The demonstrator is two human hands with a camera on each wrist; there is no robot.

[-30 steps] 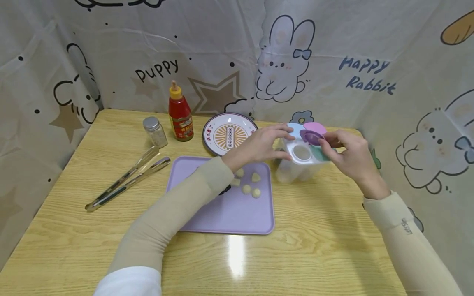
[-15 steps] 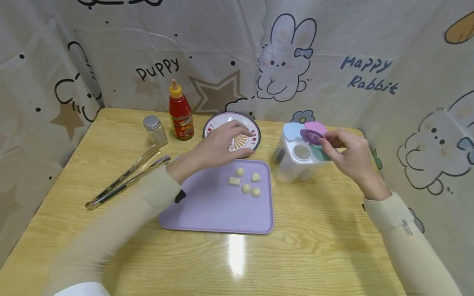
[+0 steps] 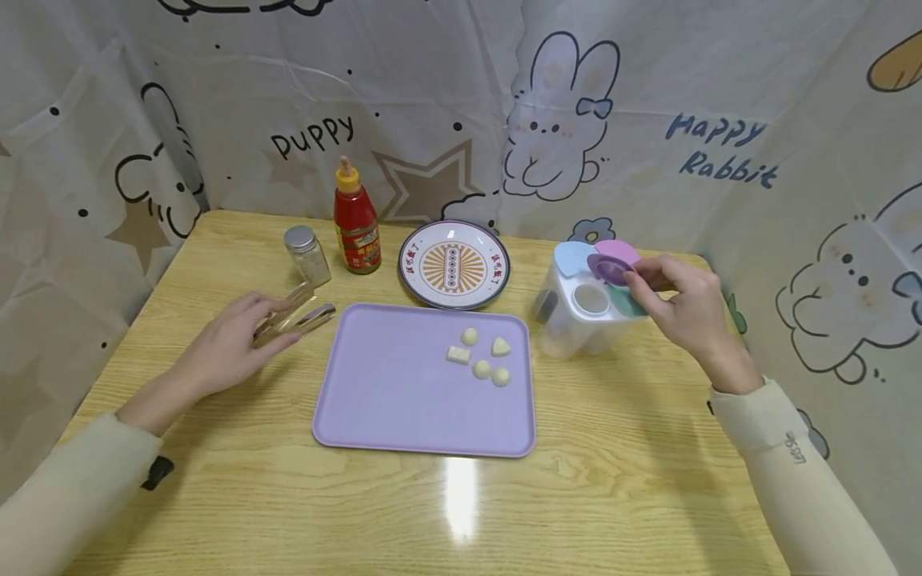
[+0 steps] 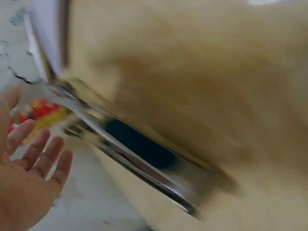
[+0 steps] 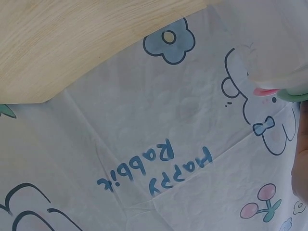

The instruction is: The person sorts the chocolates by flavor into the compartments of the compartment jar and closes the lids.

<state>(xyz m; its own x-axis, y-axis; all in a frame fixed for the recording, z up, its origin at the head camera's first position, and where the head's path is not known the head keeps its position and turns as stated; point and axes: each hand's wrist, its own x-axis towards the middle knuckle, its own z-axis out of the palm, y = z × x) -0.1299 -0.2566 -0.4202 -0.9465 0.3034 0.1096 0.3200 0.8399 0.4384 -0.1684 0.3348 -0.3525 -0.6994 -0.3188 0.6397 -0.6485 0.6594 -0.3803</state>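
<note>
My right hand (image 3: 680, 308) pinches the raised oval purple plastic lid (image 3: 611, 270); my left hand (image 3: 225, 342), fingers spread, hovers over silver metal tongs (image 4: 139, 143).

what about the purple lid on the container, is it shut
No, the right hand holds the purple lid up, and the round opening in the container shows uncovered.
</note>
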